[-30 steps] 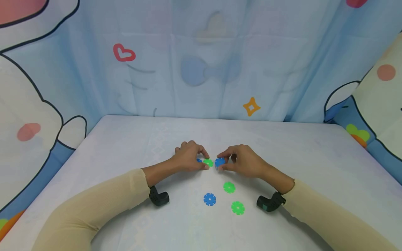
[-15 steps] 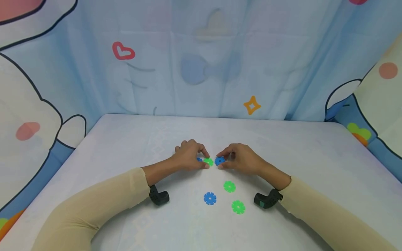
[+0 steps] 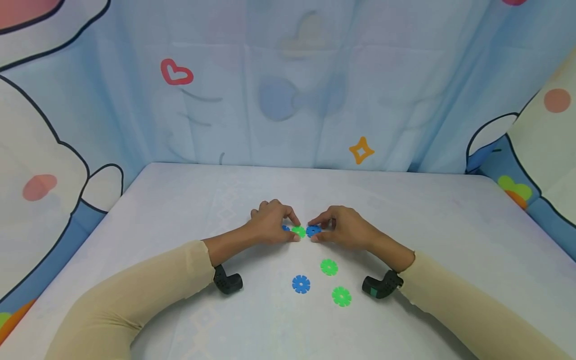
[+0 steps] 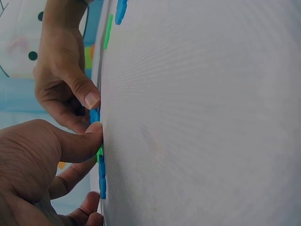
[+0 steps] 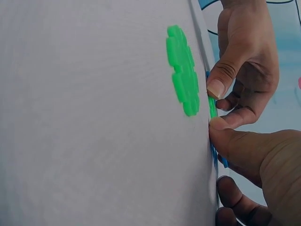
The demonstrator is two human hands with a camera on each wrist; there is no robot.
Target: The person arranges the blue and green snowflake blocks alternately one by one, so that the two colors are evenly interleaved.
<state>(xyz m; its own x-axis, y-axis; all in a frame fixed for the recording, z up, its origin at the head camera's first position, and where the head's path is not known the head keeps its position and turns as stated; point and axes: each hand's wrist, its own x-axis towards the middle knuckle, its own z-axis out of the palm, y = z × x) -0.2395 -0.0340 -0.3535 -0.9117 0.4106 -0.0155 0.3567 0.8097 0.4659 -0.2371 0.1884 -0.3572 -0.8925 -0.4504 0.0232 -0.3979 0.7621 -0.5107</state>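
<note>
just below the frame's centre, the left grip (image 3: 272,225) pinches a green disc (image 3: 298,231), the right grip (image 3: 347,227) a blue disc (image 3: 313,231), each spread only disc-wide. best align both level, edge to edge, before pressing.

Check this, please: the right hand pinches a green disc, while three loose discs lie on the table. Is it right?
Not entirely: the right hand pinches a blue disc, not a green one, as the head view shows. Three loose discs do lie on the table.
</note>
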